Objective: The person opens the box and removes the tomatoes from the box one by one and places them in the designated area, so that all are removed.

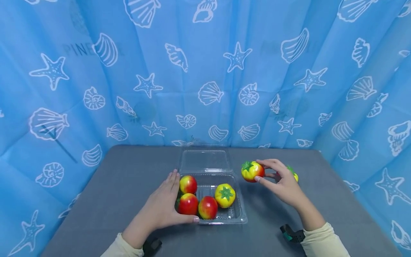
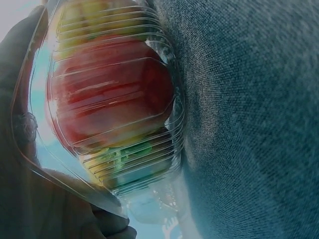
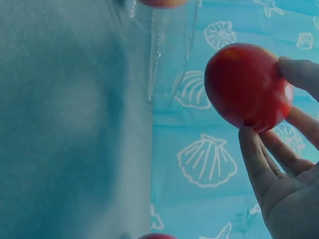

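Observation:
In the head view, a clear plastic clamshell box (image 1: 243,213) lies open at the middle of the table, its lid (image 1: 205,160) folded back. Several red-and-yellow toy tomatoes (image 1: 208,207) sit in it; one tomato (image 1: 225,195) shows its green leaf top. My left hand (image 1: 163,205) rests against the box's left side, fingers straight, thumb along the front rim. Right of the box, my right hand (image 1: 282,184) pinches a toy tomato (image 1: 252,171) above the table by thumb and fingertips. The right wrist view shows this tomato (image 3: 246,87) from its red side.
Another toy tomato (image 1: 294,175) is partly hidden behind my right hand. The grey table (image 1: 128,171) ends at a blue curtain (image 1: 205,89) with white shell prints. Dark straps (image 1: 291,233) circle the wrists.

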Demonstrator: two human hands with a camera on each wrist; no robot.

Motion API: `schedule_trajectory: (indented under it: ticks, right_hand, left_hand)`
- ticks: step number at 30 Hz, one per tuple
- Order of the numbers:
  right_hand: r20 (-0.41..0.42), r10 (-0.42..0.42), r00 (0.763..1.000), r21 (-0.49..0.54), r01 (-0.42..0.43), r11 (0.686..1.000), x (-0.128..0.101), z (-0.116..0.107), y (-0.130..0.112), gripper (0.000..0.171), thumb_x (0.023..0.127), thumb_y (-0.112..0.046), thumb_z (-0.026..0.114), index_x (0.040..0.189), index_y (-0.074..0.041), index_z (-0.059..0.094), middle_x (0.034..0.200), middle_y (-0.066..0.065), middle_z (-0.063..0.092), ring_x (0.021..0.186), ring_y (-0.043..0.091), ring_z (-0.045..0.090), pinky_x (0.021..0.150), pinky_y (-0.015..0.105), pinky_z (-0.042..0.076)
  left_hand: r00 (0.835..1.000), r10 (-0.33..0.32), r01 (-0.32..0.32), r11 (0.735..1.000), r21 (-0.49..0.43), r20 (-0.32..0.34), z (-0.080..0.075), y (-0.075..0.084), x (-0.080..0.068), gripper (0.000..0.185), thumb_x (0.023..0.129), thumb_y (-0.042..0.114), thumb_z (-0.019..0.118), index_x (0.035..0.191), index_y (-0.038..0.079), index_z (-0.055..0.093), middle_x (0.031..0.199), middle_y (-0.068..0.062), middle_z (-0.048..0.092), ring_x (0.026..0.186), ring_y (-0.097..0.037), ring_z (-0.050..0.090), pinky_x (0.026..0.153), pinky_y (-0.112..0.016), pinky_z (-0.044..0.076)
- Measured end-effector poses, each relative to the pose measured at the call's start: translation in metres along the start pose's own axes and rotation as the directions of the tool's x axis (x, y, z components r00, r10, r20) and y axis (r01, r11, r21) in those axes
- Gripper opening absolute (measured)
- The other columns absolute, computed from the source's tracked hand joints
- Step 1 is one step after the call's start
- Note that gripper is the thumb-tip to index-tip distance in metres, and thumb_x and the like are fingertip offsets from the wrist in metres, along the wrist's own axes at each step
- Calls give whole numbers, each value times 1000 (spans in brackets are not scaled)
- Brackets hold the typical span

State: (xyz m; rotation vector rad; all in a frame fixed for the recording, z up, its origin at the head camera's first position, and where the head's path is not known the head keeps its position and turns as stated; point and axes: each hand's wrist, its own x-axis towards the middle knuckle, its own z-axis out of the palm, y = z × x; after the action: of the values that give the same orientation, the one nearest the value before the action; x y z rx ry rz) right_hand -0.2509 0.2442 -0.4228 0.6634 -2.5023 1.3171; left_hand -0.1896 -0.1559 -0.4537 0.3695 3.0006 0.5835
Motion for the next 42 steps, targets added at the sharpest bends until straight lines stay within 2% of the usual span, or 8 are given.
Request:
schedule_trajectory:
  ticks: [9,15,18,23,25,31,36,42]
  right_hand:
    - [14,44,999,-32,-44,999,7,-3,6,47,96,-17,81,140,-11,66,135,10,62,116,7,59,89,10,56]
    - [-4,63,998,-67,-63,996,4,-9,17,45,95,-20,83,137,-11,67,131,9,65,112,0,60,88,9,56]
    - [0,77,997,-84,-77,994,3,-9,21,45,95,-22,83,136,-11,67,130,8,66,112,5,62,88,14,59]
    - [21,118,993,-101,-115,988,4,-9,22,46,94,-24,85,134,-9,67,129,10,66,111,26,67,90,33,65]
    - [21,131,991,-104,-129,986,5,-10,22,47,93,-24,85,133,-9,67,130,12,65,111,28,67,91,38,65]
    - [22,165,986,-122,-161,979,5,-15,25,48,93,-24,85,133,-5,66,131,15,64,112,32,66,89,38,65]
    - [15,214,977,-164,-209,964,1,-19,29,49,94,-27,84,133,-4,65,132,19,64,113,35,67,92,49,64]
    - [12,268,963,-203,-260,944,-1,-22,34,50,95,-32,83,132,-5,65,133,22,66,115,43,69,93,51,64]
  left_hand:
    - [1000,-22,22,1000,-3,4,-3,1,0,144,63,97,68,169,9,26,179,-10,17,165,-36,21,117,-66,45]
    - [1000,-12,12,1000,-1,9,-4,2,1,142,64,96,68,169,10,27,179,-10,17,165,-36,20,118,-65,43]
    - [1000,-9,9,1000,4,7,-3,2,1,143,64,97,67,169,10,27,179,-11,18,165,-36,22,119,-64,43]
    - [1000,-13,13,1000,2,3,-3,1,0,143,64,97,68,169,9,28,178,-12,20,165,-37,23,118,-64,45]
    - [1000,-14,14,1000,-1,0,-3,1,0,142,64,96,68,169,9,28,178,-12,20,165,-37,23,117,-65,45]
    - [1000,-16,16,1000,-12,8,-4,2,1,142,64,95,69,169,10,26,179,-11,18,165,-37,21,116,-66,45]
    - [1000,-10,10,1000,-4,13,-2,1,1,142,64,97,67,169,10,27,179,-10,17,165,-36,21,118,-66,44]
    - [1000,-11,11,1000,-1,17,-2,2,1,143,64,98,66,169,10,26,179,-10,17,165,-36,21,119,-65,43]
